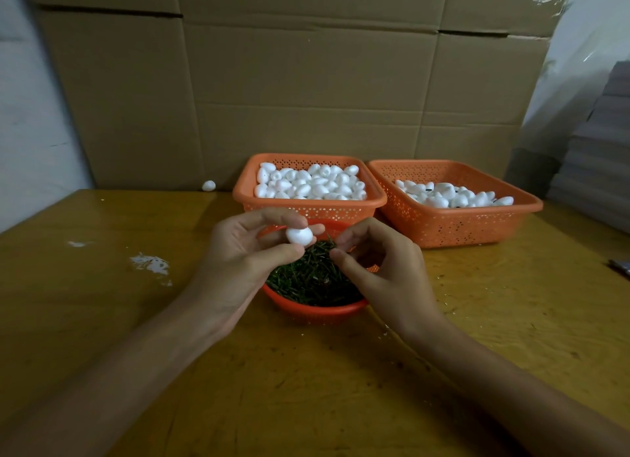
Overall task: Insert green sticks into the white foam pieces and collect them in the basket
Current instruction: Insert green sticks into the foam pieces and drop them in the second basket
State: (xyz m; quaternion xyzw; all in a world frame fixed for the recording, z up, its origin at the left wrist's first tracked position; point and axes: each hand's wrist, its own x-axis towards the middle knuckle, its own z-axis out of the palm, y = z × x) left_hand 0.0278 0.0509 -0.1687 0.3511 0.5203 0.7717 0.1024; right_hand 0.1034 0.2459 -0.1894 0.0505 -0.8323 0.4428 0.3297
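Table (102, 320): yellow-brown wooden top that bears everything below.
White smears (150, 264): patches of residue on the table's left part.
Stray foam piece (208, 185): lies alone at the table's far edge, against the cardboard wall (306, 81).
Left hand (238, 252): raised above the bowl, palm turned inward; thumb and fingertips clamp the held foam piece.
Held foam piece (299, 236): white, egg-shaped, between the left thumb below and the fingers above, over the bowl's far side.
Bowl (317, 310): round, red-orange, near the table's middle, filled with green sticks (306, 282).
Left basket (245, 187): square, orange, perforated, just behind the bowl, heaped with white foam pieces (306, 182).
Right hand (381, 269): over the bowl's right side; thumb and forefinger are pressed together just right of the held foam piece; whether a stick lies between them cannot be told.
Right basket (456, 224): orange, beside the left basket, holding foam pieces (453, 194), some with dark marks.
Grey stack (596, 156): flat sheets piled at the far right.
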